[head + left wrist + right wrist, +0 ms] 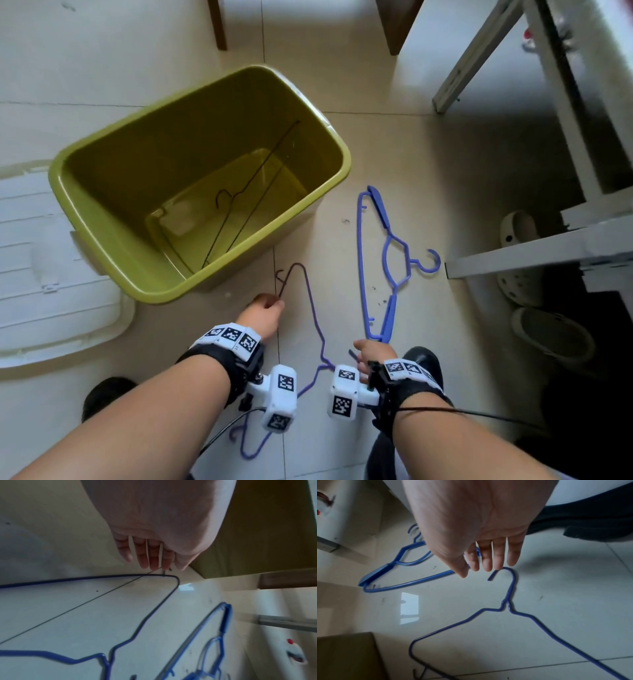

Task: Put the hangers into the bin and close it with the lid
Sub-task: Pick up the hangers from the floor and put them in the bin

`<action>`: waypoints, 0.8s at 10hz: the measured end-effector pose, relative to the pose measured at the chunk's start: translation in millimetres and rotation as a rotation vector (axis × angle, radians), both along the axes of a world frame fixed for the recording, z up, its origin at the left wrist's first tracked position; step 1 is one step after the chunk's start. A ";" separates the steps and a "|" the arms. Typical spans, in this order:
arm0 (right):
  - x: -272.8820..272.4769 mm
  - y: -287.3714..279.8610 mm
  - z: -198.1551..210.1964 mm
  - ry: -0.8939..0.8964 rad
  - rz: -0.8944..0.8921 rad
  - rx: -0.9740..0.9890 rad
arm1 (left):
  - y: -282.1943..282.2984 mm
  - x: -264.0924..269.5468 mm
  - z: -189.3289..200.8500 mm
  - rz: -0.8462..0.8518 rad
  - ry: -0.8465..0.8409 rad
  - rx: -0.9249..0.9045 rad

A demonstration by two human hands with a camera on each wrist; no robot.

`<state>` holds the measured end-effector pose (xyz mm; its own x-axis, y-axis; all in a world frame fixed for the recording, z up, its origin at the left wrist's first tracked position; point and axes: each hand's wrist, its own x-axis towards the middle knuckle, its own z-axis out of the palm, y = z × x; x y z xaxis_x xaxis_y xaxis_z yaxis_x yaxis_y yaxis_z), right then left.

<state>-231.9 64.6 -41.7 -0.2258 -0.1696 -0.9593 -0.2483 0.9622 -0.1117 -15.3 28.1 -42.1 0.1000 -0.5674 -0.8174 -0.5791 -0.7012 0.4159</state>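
- Three hangers are in view, and one more dark wire piece lies near the bin; I go from the left side to the right.
- White lid [51, 274] lies flat on the floor [428, 192], touching the left side of the bin.
- Green bin [318, 137] stands open, and one dark wire hanger [239, 205] leans inside it.
- Left hand [262, 317] is low, just in front of the bin; its fingertips [164, 563] pinch a thin dark wire piece [281, 286] beside the corner of the purple wire hanger [315, 308].
- Purple wire hanger lies on the floor between both hands.
- Right hand [373, 353] hovers over the hook of this hanger; the fingers [498, 555] are straight and side by side, holding nothing.
- Blue plastic hanger [387, 219] lies flat further right, its near end just beside the right hand.
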 end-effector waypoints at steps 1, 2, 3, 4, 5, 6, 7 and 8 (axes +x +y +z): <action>0.5 3.5 1.1 0.034 0.068 0.073 | 7.1 0.4 -14.9 0.024 -0.021 0.038; -1.2 0.9 0.2 0.149 0.379 0.103 | 13.7 0.1 -26.3 0.064 -0.015 0.097; -7.0 12.0 -27.4 0.067 0.010 0.044 | 19.2 -0.7 -35.2 0.068 -0.015 0.150; -9.8 16.7 -42.2 0.031 0.004 0.039 | 20.7 -0.8 -41.7 0.039 -0.012 0.170; -12.2 18.2 -48.8 0.026 -0.062 0.026 | 20.1 0.7 -44.4 0.027 -0.001 0.179; -15.8 16.8 -41.0 0.044 -0.080 0.047 | 19.5 2.8 -44.4 0.034 0.008 0.183; -19.4 15.0 -25.8 -0.005 -0.109 0.091 | 19.0 4.2 -42.6 0.022 -0.002 0.180; -17.5 7.7 -19.4 -0.056 -0.237 0.076 | 17.5 5.3 -31.9 -0.017 -0.035 0.162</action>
